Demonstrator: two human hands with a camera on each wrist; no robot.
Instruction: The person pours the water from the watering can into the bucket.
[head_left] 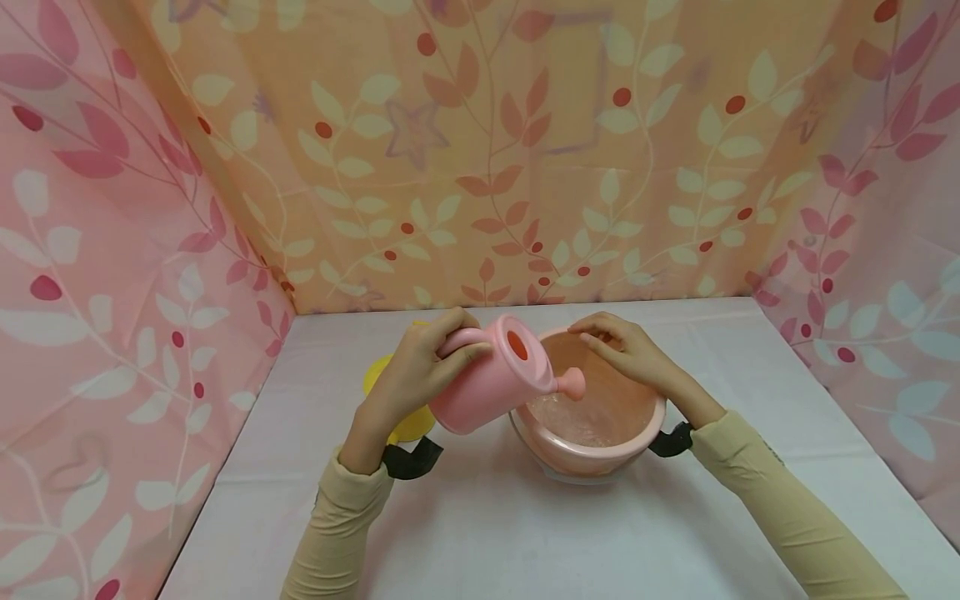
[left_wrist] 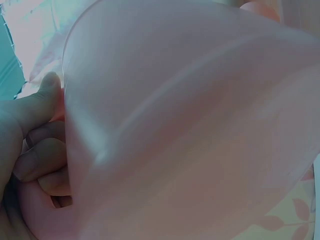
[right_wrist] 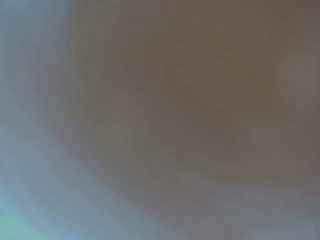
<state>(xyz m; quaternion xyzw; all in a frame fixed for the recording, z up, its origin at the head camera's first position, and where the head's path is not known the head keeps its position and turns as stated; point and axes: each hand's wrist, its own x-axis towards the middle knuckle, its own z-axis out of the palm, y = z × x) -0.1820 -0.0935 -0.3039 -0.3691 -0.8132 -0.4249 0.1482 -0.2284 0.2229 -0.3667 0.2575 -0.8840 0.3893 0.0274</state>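
Note:
A pink watering can (head_left: 487, 387) is tilted to the right, its round sprinkler head over the pink pot (head_left: 592, 454). My left hand (head_left: 420, 362) grips the can by its handle; in the left wrist view, fingers of the left hand (left_wrist: 42, 155) curl through that handle beside the can's body (left_wrist: 175, 130). Rippled clear water (head_left: 581, 421) shows in the bottom of the pot. At the far right rim my right hand (head_left: 630, 354) holds the pot's edge, fingers bent over it and thumb on the inner side. The right wrist view is too blurred to show the fingers.
Partly hidden behind the left forearm, a yellow object (head_left: 412, 425) lies on the white table (head_left: 480, 533). A pale saucer (head_left: 577, 478) shows under the pot. Leaf-patterned cloth (head_left: 465, 150) hangs along the back and both sides.

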